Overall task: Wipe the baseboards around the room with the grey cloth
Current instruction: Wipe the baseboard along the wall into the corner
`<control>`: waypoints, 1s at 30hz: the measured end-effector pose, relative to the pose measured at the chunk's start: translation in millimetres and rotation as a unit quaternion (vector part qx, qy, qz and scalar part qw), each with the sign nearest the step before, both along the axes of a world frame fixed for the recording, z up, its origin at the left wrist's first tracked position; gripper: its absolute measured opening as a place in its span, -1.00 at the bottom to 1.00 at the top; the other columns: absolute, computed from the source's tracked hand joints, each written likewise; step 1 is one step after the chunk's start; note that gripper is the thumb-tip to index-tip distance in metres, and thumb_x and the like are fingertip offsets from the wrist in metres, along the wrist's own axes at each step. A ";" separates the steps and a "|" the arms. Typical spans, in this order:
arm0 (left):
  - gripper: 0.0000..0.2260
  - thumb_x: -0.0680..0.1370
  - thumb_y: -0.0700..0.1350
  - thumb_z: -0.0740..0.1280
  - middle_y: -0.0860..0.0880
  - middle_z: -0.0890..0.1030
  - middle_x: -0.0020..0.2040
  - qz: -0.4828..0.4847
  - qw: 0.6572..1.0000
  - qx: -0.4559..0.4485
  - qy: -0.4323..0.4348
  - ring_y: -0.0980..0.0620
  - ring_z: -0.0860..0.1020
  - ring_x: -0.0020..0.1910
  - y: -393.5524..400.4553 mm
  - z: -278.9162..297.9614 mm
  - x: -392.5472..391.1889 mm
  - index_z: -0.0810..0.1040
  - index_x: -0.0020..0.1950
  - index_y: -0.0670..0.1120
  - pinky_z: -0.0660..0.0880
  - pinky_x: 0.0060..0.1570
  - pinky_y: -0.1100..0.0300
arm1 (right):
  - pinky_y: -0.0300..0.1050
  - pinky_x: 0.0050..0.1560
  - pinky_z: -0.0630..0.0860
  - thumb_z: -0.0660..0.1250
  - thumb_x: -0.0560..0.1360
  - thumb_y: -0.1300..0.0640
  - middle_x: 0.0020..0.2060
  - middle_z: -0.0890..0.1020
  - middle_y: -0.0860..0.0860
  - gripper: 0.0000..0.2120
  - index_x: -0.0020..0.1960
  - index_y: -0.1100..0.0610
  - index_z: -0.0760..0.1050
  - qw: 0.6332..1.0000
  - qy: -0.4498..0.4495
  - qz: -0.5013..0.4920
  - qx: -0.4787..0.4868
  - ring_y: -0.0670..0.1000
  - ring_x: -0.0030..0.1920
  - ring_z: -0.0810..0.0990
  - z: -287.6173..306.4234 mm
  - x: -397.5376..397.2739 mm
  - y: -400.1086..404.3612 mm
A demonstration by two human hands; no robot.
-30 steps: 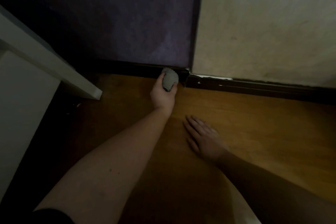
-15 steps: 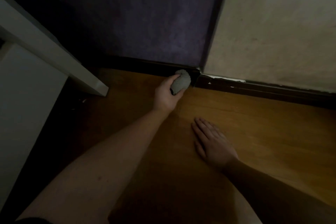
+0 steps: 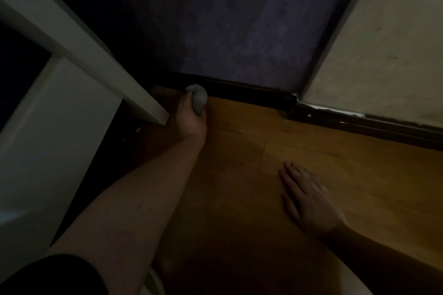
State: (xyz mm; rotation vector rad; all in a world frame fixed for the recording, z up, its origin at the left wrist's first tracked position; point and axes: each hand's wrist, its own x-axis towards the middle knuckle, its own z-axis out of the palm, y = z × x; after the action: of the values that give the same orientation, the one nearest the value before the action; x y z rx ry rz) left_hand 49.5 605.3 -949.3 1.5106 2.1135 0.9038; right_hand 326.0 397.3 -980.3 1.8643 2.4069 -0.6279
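My left hand (image 3: 190, 118) grips a bunched grey cloth (image 3: 198, 100) and holds it against the dark baseboard (image 3: 249, 93) under the purple wall, close to the white furniture leg. My right hand (image 3: 309, 199) lies flat on the wooden floor, fingers straight and spread a little, well right of the cloth. The baseboard turns at a corner and runs on under the cream wall as a second dark baseboard stretch (image 3: 374, 126), with chipped white paint along its top edge.
A white piece of furniture (image 3: 48, 127) with a slanted white beam (image 3: 79, 38) fills the left side, its foot almost touching my left hand. Small white crumbs (image 3: 137, 130) lie on the dark floor beneath it. Wooden floor (image 3: 311, 146) spreads to the right.
My left hand has slid the cloth leftward along the baseboard, away from the wall corner and toward the white furniture. My right hand stays flat on the floor.
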 end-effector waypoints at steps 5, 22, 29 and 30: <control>-0.49 0.53 -0.22 0.40 -0.15 0.50 0.39 0.070 0.995 -0.040 -0.050 -0.10 0.44 0.39 4.7 -2.8 19.5 0.42 0.48 -0.16 0.26 0.41 0.18 | -0.12 0.53 -0.19 -0.19 0.62 -0.24 0.58 -0.07 -0.08 -0.41 0.59 -0.07 -0.12 1.000 0.003 -0.006 0.004 -0.12 0.56 -0.18 -0.4 0.0 -1.1; -0.46 0.47 -0.15 0.51 -0.11 0.60 0.26 0.086 0.983 -0.055 -0.151 -0.09 0.53 0.25 -27.6 -14.4 116.8 0.49 0.43 -0.07 0.45 0.27 0.13 | -0.09 0.51 -0.09 0.05 0.62 -0.14 0.55 0.18 0.02 -0.42 0.57 0.05 0.11 0.999 -0.016 -0.002 0.045 -0.07 0.54 0.01 -0.8 -2.7 -0.6; -0.50 0.41 -0.19 0.54 -0.17 0.65 0.17 -0.004 0.995 -0.027 -0.093 -0.20 0.55 0.16 -53.1 -18.4 162.0 0.58 0.34 -0.15 0.44 0.17 0.08 | -0.05 0.51 -0.06 0.05 0.62 -0.12 0.55 0.19 0.04 -0.44 0.57 0.06 0.15 0.999 -0.001 0.005 0.048 -0.02 0.55 0.07 -2.3 -3.0 -0.2; -0.50 0.42 -0.19 0.53 -0.17 0.65 0.18 -0.008 0.996 -0.030 -0.085 -0.20 0.54 0.18 -52.9 -17.8 163.7 0.57 0.35 -0.15 0.41 0.19 0.09 | -0.06 0.51 -0.08 0.05 0.62 -0.12 0.55 0.19 0.04 -0.44 0.57 0.06 0.15 0.999 0.000 0.004 0.048 -0.03 0.55 0.06 -2.6 -2.6 -0.1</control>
State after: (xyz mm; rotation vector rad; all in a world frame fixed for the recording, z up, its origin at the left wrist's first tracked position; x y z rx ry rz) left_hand 213.3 552.4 -967.0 1.3676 1.9865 0.9201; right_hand 323.4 397.3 -982.9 1.8887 2.4864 -0.5198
